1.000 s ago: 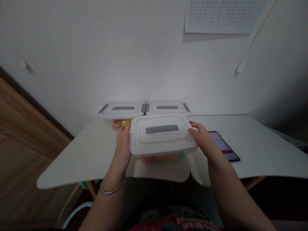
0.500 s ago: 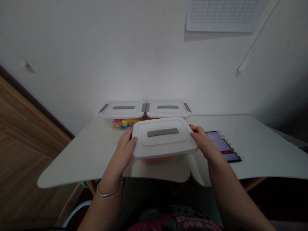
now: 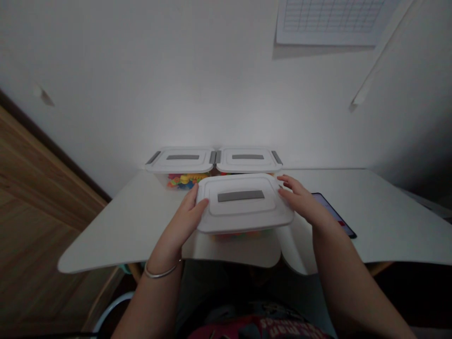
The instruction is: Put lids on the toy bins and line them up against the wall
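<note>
In front of me, near the table's front edge, is a clear plastic storage box [image 3: 243,235] with colourful pieces dimly visible inside. Its white lid [image 3: 247,212] carries a grey handle strip and lies over the box. My left hand [image 3: 189,214] grips the left end, thumb on the lid's top and the other fingers down the side. At the opposite end my right hand [image 3: 298,197] has its thumb on the lid's edge, with its fingers bent around the far right corner. The side latches are hidden by my hands.
Two similar lidded boxes, a left one [image 3: 183,162] holding colourful toy pieces and a right one [image 3: 249,160], stand side by side against the wall. A phone [image 3: 344,223] lies right of my right hand on the white table [image 3: 116,230]. A gridded paper [image 3: 328,23] hangs above.
My left thumb has come further onto the lid. My right hand has shifted slightly, its fingers more lifted and apart, and its forearm covers more of the phone. The view has moved a little.
</note>
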Available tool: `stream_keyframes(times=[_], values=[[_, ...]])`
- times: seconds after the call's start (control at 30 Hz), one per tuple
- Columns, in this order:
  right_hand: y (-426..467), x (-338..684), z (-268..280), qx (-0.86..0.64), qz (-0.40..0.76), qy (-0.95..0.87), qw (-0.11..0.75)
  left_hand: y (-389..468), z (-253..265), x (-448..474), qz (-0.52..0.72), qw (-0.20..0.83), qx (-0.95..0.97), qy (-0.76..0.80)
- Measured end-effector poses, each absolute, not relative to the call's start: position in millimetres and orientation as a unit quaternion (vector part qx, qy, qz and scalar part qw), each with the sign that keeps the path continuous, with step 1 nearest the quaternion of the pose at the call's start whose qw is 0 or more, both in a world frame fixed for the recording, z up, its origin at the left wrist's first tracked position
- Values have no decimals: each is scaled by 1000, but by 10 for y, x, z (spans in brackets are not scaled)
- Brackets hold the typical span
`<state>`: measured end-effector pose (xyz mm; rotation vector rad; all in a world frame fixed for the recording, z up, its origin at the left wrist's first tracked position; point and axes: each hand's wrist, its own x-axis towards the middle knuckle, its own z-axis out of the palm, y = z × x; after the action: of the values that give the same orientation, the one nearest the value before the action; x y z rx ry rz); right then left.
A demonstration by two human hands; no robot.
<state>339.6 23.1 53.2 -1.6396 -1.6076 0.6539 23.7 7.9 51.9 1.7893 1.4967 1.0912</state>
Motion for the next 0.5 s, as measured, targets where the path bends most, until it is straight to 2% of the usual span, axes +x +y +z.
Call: stream_keyframes(times=[0.1, 0.3, 0.4, 0.5], values=[[306, 3348, 610, -619, 227, -679, 323, 209, 511, 301, 370, 252, 700, 557], [304, 3264, 627, -618, 130, -748, 203, 323, 581, 503, 259, 31, 785, 562], [263, 3231, 614, -620, 98, -759, 175, 263, 668, 618, 157, 9, 810, 564], [246, 3219, 598, -620, 98, -756, 184, 202, 738, 673, 96, 12, 814, 573]])
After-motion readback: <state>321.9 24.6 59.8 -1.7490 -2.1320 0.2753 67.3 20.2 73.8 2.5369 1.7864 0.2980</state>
